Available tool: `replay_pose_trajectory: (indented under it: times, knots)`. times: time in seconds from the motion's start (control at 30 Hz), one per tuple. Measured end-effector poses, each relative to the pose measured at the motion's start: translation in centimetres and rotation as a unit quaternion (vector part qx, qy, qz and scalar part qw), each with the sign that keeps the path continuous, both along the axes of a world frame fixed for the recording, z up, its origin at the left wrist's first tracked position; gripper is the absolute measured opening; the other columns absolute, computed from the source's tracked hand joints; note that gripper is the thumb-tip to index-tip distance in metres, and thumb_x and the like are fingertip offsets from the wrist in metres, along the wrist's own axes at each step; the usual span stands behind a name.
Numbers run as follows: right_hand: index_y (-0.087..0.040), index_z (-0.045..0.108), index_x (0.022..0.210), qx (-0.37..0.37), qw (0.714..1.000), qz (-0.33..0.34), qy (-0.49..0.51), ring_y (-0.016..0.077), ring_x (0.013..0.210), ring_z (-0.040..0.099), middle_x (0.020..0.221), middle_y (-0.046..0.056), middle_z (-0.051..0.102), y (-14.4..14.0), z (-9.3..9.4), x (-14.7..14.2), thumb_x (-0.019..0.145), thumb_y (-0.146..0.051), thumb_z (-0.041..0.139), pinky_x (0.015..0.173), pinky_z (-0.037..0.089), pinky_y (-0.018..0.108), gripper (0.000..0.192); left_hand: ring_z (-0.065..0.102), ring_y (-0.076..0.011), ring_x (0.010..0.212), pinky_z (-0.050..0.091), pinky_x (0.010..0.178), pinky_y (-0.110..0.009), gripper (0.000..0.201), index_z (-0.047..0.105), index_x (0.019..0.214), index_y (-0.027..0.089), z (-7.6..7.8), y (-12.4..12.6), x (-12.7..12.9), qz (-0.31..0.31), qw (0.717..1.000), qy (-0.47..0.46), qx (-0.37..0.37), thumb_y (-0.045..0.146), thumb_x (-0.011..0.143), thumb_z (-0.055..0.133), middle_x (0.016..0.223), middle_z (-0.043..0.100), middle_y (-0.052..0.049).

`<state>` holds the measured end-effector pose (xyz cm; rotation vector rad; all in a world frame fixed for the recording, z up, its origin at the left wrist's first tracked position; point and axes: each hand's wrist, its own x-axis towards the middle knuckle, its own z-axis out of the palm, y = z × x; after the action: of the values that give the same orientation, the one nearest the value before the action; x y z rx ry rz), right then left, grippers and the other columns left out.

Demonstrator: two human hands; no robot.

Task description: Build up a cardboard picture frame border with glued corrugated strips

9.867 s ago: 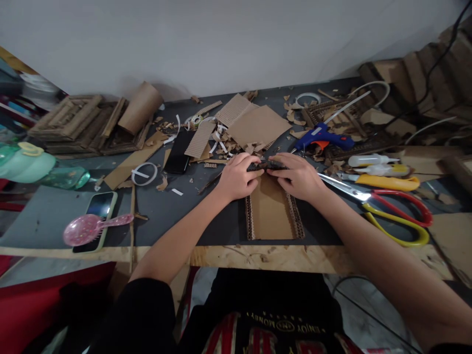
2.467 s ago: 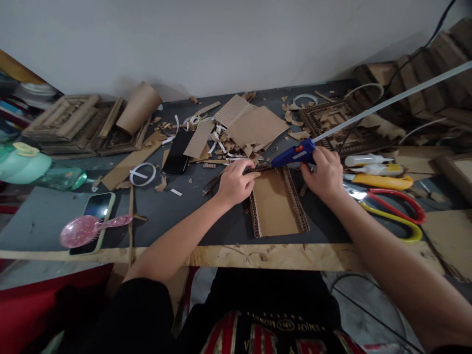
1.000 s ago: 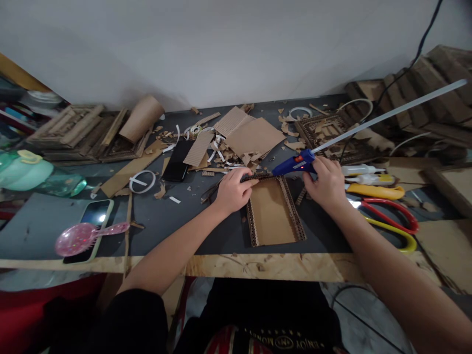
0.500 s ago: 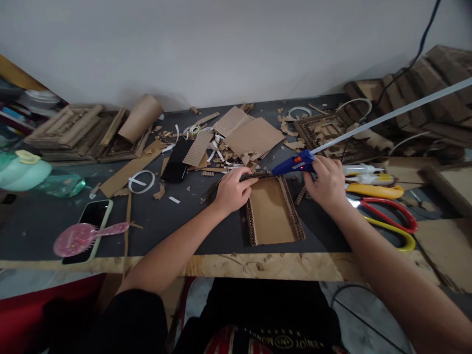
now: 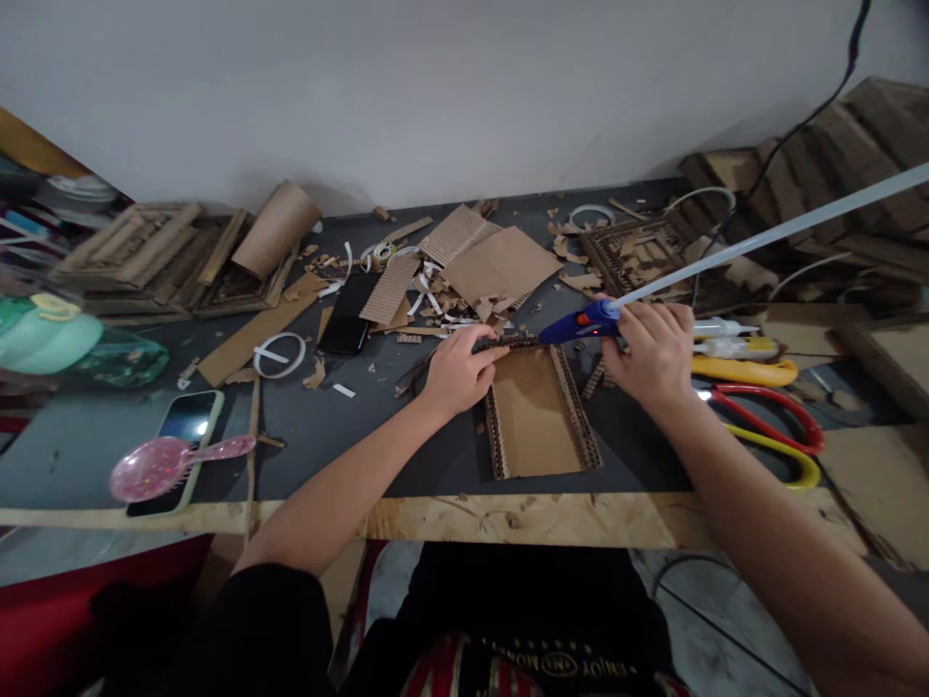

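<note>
A shallow cardboard tray (image 5: 541, 416) with corrugated strips along its sides lies near the table's front edge. At its far left corner, my left hand (image 5: 459, 370) is closed on a corrugated cardboard strip (image 5: 519, 343) that runs along the tray's far edge; part of the grip is hidden. My right hand (image 5: 649, 353) is wrapped round a blue hot glue gun (image 5: 584, 320). The gun's nozzle points left, at or just above that strip; contact cannot be told. A long translucent glue stick (image 5: 762, 237) sticks out of its rear.
Cardboard scraps (image 5: 500, 266) and a dark phone (image 5: 346, 315) lie behind the tray. Scissors with red and yellow handles (image 5: 776, 416) lie right, beside a yellow-handled cutter (image 5: 747, 371). A pink hairbrush (image 5: 156, 468) rests on another phone (image 5: 193, 416) at left. Cardboard frames (image 5: 834, 184) are stacked back right.
The glue gun and my right hand have shifted slightly to the right. My left hand stays at the tray's far left corner. The view has moved a little.
</note>
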<state>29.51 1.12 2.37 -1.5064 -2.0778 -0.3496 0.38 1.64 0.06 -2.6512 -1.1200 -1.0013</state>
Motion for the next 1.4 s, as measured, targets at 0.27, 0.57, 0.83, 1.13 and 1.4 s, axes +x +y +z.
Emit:
replay_pose_trajectory:
  times: [0.27, 0.57, 0.83, 1.13, 1.4]
  knots:
    - [-0.016, 0.06, 0.129, -0.003, 0.996, -0.077, 0.046, 0.0331, 0.106, 0.062, 0.111, 0.016, 0.068, 0.4, 0.1, 0.4, 0.087, -0.033, 0.054, 0.094, 0.043, 0.051, 0.045, 0.062, -0.022, 0.101, 0.056, 0.087, -0.039, 0.032, 0.078, 0.105, 0.02, 0.1, 0.0, 0.1, 0.003, 1.0, -0.011, -0.007, 0.009, 0.091, 0.052, 0.113, 0.065, -0.009]
    - [-0.012, 0.036, 0.145, 0.006, 0.984, -0.115, 0.138, 0.0361, 0.12, 0.056, 0.128, 0.023, 0.056, 1.0, 0.0, 0.6, 0.085, -0.039, 0.058, 0.098, 0.047, 0.054, 0.069, 0.064, -0.0232, 0.106, 0.057, 0.09, -0.041, 0.031, 0.076, 0.105, 0.02, -0.1, 0.0, 0.1, 0.002, 1.0, -0.011, -0.016, 0.008, 0.091, 0.052, 0.115, 0.065, -0.01]
    - [-0.009, 0.036, 0.147, -0.05, 0.972, -0.203, 0.111, 0.0417, 0.122, 0.054, 0.131, 0.026, 0.057, 1.3, -0.1, 0.6, 0.088, -0.031, 0.051, 0.103, 0.039, 0.063, 0.065, 0.066, -0.0213, 0.099, 0.058, 0.089, -0.037, 0.028, 0.067, 0.116, 0.016, 0.1, -0.3, 0.5, 0.052, 0.997, -0.047, -0.037, 0.014, 0.091, 0.055, 0.116, 0.065, -0.012]
    - [-0.008, 0.048, 0.14, -0.015, 0.986, -0.145, 0.082, 0.0407, 0.128, 0.05, 0.134, 0.027, 0.055, 1.8, -0.9, 0.8, 0.09, -0.036, 0.051, 0.107, 0.039, 0.061, 0.057, 0.067, -0.0236, 0.106, 0.059, 0.091, -0.039, 0.023, 0.064, 0.114, 0.017, 0.2, -0.3, 0.5, 0.059, 0.994, -0.056, -0.071, 0.017, 0.093, 0.054, 0.117, 0.065, -0.012]
    - [-0.02, 0.064, 0.124, 0.041, 0.99, 0.111, 0.077, 0.0263, 0.113, 0.065, 0.119, 0.014, 0.069, 0.3, 0.5, -0.8, 0.093, -0.022, 0.053, 0.1, 0.053, 0.044, 0.033, 0.067, -0.0245, 0.11, 0.057, 0.096, -0.044, 0.027, 0.065, 0.118, 0.017, 0.1, 0.2, 0.2, 0.006, 0.994, -0.054, -0.095, 0.018, 0.095, 0.051, 0.115, 0.072, -0.011]
